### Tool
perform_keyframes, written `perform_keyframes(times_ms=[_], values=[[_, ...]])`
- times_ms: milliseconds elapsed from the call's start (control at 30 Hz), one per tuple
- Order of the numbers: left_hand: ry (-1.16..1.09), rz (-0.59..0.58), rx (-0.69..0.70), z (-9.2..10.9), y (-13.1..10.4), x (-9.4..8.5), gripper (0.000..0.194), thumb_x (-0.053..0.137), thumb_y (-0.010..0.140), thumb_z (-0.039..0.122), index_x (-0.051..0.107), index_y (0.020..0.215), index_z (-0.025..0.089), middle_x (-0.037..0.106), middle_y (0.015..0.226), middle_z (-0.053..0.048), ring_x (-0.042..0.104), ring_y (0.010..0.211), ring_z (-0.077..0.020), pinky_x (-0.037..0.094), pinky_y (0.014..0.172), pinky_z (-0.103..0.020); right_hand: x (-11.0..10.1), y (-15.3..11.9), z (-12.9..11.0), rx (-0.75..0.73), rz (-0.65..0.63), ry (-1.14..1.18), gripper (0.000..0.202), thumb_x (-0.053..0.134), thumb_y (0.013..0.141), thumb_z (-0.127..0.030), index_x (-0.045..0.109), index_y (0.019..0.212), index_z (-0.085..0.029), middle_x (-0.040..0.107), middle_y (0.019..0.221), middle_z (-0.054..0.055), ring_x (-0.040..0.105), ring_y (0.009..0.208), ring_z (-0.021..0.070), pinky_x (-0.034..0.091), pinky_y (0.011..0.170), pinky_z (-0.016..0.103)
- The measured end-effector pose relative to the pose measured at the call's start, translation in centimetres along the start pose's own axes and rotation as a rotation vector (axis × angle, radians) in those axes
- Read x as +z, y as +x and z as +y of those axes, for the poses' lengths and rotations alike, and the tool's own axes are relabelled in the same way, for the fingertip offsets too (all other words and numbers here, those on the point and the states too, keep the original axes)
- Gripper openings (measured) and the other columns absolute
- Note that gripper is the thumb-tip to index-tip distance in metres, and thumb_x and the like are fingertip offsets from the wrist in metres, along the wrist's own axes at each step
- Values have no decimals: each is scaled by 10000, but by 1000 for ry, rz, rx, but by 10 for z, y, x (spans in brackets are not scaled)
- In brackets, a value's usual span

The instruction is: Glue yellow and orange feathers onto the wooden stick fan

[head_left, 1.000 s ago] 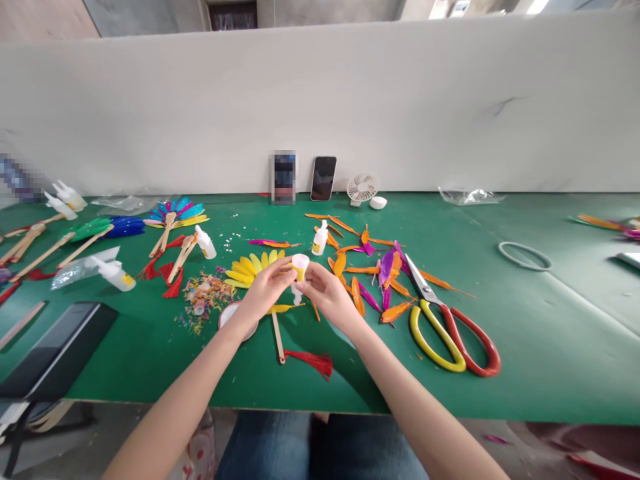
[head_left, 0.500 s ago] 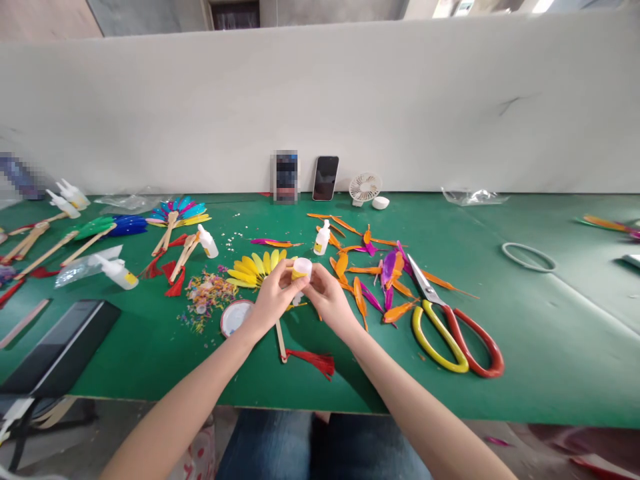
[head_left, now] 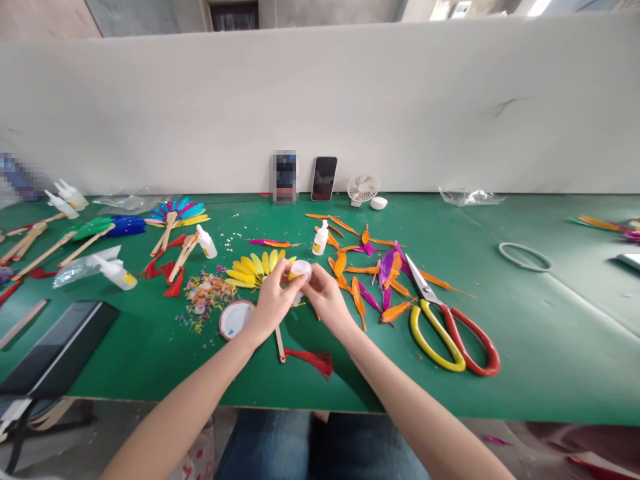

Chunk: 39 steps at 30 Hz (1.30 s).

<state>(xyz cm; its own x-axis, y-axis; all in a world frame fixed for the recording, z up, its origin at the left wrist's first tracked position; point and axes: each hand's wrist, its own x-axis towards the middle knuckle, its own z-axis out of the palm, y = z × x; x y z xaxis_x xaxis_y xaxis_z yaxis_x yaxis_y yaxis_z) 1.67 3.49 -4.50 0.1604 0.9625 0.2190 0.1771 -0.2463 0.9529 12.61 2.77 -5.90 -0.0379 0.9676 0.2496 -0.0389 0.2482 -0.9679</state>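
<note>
A small white glue bottle [head_left: 301, 269] with a yellow label is held base up, nozzle pointing down. My left hand [head_left: 276, 291] is closed on its left side. From the right, my right hand [head_left: 327, 293] also has its fingers closed on it. Under my hands lies a feather fan [head_left: 255, 265] with yellow feathers spread out, a pale wooden stick [head_left: 279, 341] and a red tassel [head_left: 311, 361]; its middle is partly hidden by my hands. Beside my left hand sits a round white lid [head_left: 233, 320] with a reddish rim.
Orange and purple feathers [head_left: 386, 267] lie scattered right of my hands, beside large scissors [head_left: 440, 327]. Another glue bottle [head_left: 321, 239] stands behind. Colourful scraps [head_left: 207, 293] lie at left, near finished-looking fans [head_left: 173, 217] and a black box [head_left: 63, 343]. Phones and a small fan [head_left: 363, 189] line the wall.
The held bottle tilts slightly differently, its base showing a little less upright. Both hands stay almost in place; the whole view has shifted slightly.
</note>
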Motion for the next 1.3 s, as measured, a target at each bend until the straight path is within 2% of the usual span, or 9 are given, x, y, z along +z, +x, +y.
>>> perform_keyframes(times_ms=[433,733,1100,1300], values=[[122,58,43,2,-2,2,172,516,769,289,386,685,214,486,663,26,533,665,-145,411,636,-251,6,-2,-3,18,104,-61,167,518,712,-322,423,635,-209,391,564,-56,372,531,102,325,486,221],[102,61,47,1,-2,2,206,525,757,342,381,678,217,494,664,26,529,661,-142,399,635,-242,7,-4,-4,12,96,-100,132,495,725,-315,452,679,-199,434,589,-47,404,554,110,339,524,232],[158,79,56,-3,-2,5,143,498,765,267,385,694,214,480,663,21,535,686,-150,404,654,-250,11,-7,-3,31,171,-90,134,478,712,-274,401,626,-207,378,544,-68,356,509,92,293,479,216],[192,109,66,-4,0,6,173,505,764,252,369,666,211,446,628,33,498,619,-131,384,609,-237,11,-5,0,39,177,-108,162,481,708,-291,384,607,-208,358,538,-70,335,507,90,283,470,219]])
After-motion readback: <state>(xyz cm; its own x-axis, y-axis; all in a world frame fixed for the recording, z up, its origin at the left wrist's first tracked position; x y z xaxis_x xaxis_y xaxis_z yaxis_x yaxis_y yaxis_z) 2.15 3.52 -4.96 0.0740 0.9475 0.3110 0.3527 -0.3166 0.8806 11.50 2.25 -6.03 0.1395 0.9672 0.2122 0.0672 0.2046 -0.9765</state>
